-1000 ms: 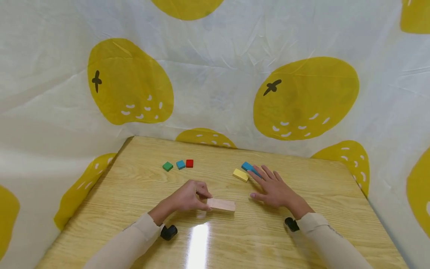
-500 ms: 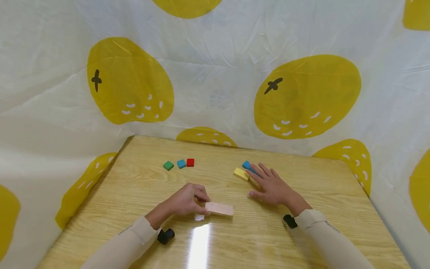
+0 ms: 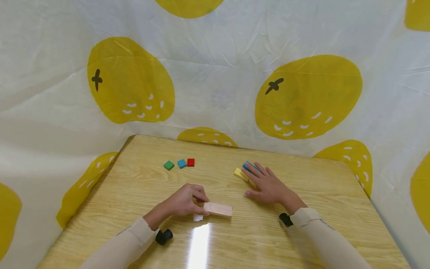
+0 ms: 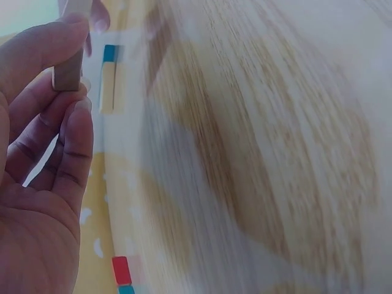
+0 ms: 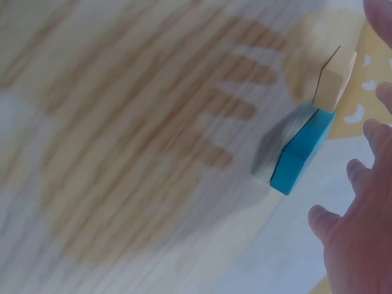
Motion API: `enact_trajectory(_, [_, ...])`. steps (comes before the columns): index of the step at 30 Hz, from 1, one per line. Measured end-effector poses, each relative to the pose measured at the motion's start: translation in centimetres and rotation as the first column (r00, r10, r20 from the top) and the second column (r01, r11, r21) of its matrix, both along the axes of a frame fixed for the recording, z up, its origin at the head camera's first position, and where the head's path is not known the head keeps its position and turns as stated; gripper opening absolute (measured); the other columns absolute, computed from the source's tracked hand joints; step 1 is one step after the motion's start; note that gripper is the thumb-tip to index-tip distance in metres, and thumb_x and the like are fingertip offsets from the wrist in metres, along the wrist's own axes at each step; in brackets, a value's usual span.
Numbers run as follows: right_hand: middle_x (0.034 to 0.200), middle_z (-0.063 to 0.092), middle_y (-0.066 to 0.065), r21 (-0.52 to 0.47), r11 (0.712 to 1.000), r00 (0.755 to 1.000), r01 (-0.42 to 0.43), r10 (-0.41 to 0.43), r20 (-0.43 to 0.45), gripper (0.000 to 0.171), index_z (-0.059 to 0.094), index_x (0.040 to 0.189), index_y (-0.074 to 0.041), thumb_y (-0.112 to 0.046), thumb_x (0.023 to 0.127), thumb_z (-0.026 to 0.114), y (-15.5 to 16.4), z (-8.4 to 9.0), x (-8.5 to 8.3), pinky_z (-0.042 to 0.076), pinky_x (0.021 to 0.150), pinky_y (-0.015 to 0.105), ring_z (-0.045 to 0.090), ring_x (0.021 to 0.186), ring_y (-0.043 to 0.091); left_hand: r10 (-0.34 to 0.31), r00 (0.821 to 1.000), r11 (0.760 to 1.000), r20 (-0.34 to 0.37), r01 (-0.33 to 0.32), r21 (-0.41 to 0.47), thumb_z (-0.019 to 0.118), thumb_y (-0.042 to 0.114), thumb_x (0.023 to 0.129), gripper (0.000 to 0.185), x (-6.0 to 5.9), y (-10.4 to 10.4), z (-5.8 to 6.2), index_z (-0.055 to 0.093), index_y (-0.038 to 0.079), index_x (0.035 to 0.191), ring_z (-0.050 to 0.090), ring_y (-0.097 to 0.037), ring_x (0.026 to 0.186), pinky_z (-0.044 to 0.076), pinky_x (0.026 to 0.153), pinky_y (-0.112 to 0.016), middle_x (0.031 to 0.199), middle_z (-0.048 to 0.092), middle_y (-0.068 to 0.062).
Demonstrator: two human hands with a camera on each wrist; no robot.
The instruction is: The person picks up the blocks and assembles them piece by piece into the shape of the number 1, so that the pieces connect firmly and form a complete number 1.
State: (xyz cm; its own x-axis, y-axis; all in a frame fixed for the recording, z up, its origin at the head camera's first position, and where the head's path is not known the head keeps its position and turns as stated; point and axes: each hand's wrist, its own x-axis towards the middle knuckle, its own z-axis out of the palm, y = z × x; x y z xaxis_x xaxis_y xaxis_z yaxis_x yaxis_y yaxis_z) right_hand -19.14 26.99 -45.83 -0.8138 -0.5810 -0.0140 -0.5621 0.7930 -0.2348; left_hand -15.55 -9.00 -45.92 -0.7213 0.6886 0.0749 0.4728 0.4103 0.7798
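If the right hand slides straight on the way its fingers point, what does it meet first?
Likely the blue block: the right hand lies flat with its fingertips at it already, the yellow block just beside. Actual contact is unclear.

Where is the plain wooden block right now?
In the head view the plain wooden block lies on the table near the front centre, its left end pinched by the left hand.

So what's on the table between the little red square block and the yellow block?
Nothing: in the head view only bare wooden table lies between the red block and the yellow block.
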Motion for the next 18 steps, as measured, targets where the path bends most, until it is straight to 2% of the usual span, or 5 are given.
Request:
enact_trajectory(10, [0.174,0.022,0.015,-0.001,1.0,1.0,-0.013,0.013,-0.006,0.082,0.028,0.166,-0.015,-0.05,0.101,0.063,-0.5,-0.3,-0.3,0.017,0.121,0.074,0.015,0.16,0.047,0.014,1.0,1.0,0.008,-0.014,0.003,0.091,0.03,0.082,0.032,0.3,-0.6,-0.3,0.083,0.013,0.108,0.062,-0.005,0.088,0.055,0.08,-0.027,0.097,0.071,0.009])
enact_trajectory(18, [0.175,0.02,0.014,-0.002,1.0,1.0,-0.004,0.004,0.005,0.081,0.028,0.166,-0.017,-0.05,0.101,0.062,-0.7,-0.5,-0.7,0.014,0.123,0.073,0.013,0.161,0.046,0.024,1.0,1.0,0.019,-0.024,-0.011,0.09,0.031,0.083,0.032,0.4,-1.1,-0.7,0.083,0.014,0.109,0.061,-0.007,0.091,0.053,0.082,-0.024,0.098,0.071,0.011])
